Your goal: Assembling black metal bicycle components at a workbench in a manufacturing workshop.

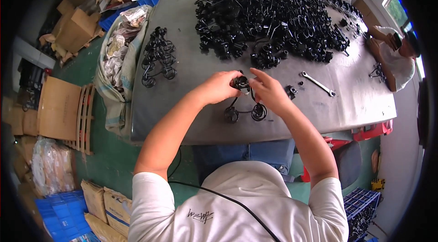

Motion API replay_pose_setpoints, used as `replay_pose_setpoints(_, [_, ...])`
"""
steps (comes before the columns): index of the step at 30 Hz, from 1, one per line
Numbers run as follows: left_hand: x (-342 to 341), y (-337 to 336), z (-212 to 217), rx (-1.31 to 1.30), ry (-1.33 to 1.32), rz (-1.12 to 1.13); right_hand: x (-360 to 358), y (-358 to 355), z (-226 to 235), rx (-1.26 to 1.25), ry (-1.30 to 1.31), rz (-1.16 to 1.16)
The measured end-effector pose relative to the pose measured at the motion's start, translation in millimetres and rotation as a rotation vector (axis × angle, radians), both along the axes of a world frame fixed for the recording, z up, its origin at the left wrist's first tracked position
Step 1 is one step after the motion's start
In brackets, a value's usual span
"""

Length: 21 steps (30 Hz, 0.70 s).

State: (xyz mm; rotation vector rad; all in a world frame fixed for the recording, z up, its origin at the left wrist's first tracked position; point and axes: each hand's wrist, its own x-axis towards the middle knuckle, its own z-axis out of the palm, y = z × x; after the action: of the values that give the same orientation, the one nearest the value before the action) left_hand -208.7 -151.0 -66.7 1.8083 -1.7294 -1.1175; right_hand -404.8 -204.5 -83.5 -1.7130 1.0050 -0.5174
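A grey worktop (191,119) fills the frame, its twelve o'clock end heaped with a pile of black wire parts (273,18). At nine o'clock from the pile lies a smaller cluster of black wire coils (158,57). Toward the centre, the left hand (218,88) and right hand (270,91) are both closed on a black wire assembly (244,100), lifted just above the worktop's six o'clock edge, its coiled ends resting below the hands. At three o'clock from the hands lies a silver wrench (318,83).
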Motion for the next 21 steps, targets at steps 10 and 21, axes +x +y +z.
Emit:
replay_pose_setpoints(10, [5,-4,-3,0.019,0.060,-0.026,-116,-20,-41,-0.513,0.295,-0.303])
replay_pose_setpoints(21, [6,-4,-13,-0.013,0.123,-0.032,-108,-36,-45,-0.600,0.554,-0.261])
